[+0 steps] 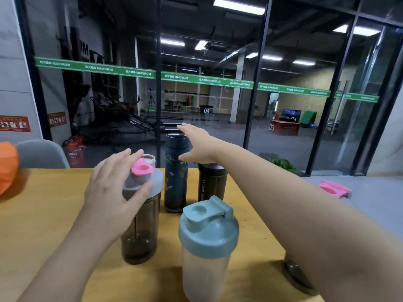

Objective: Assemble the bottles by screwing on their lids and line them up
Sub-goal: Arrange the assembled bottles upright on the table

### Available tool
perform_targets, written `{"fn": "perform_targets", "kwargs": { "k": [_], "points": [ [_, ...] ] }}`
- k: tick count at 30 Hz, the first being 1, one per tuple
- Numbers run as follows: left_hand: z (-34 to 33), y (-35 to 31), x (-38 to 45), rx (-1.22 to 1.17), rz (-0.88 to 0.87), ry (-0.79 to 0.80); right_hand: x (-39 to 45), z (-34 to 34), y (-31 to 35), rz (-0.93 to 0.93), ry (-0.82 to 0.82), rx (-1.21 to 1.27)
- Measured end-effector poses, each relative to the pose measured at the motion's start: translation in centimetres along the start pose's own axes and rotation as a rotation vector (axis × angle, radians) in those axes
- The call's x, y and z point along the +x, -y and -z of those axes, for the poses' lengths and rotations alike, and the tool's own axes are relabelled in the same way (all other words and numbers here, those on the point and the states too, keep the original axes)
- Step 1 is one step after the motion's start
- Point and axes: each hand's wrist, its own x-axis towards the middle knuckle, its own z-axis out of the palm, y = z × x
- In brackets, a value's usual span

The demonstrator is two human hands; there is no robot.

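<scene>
your left hand (pixel 113 188) sits on the grey lid (pixel 144 182) of the smoky bottle (pixel 139 227), fingers (pixel 122 162) spread wide over the rim and thumb against the lid's front edge; motion blur hides whether they truly clamp it. the pink flip cap (pixel 141 170) on that lid shows between your fingers and thumb. this bottle stands upright on the desk (pixel 43 214), left of the group.

your right hand (pixel 196 144) reaches out over the blue flask (pixel 176 177), fingers straight and loose, holding nothing; the palm hangs just above and to the right of the flask's top, and you cannot tell whether it touches. the flask stands upright behind the smoky bottle, with its dark cap on.

just right of the flask stands the black bottle (pixel 210 184), its top hidden under your right wrist. nearest to you, the clear shaker (pixel 207 258) with its teal lid (pixel 208 223) stands upright, lid on, flip cap down.

by your right forearm, at the desk's right edge, a dark round object (pixel 294 271) shows only in part. a pink piece (pixel 333 188) lies on the floor off to the right. an orange thing (pixel 8 166) sits at the desk's far left, with a grey chair (pixel 41 153) behind it and a red extinguisher (pixel 75 151) by the glass wall (pixel 218 62).
</scene>
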Motion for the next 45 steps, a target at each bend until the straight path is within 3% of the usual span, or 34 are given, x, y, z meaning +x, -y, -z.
{"fn": "perform_targets", "kwargs": {
  "k": [9,16,27,37,45],
  "points": [
    [0.5,-0.7,-0.1,-0.164,0.003,0.106,1.4,-0.1,-0.3,-0.007,0.123,-0.019],
    [0.4,-0.5,-0.1,-0.178,-0.007,0.102,1.4,0.0,0.0,-0.032,0.036,-0.124],
    [0.2,-0.3,-0.2,-0.112,-0.026,0.117,-1.8,1.0,0.1,-0.012,-0.011,0.130],
    [-1.3,0.7,-0.3,-0.081,0.217,0.064,-5.4,7.6,-2.2,-0.153,0.045,0.186],
    [-0.6,0.3,-0.3,-0.164,0.184,0.084,-8.1,7.7,-6.1,-0.291,0.133,0.140]
  ]
}}
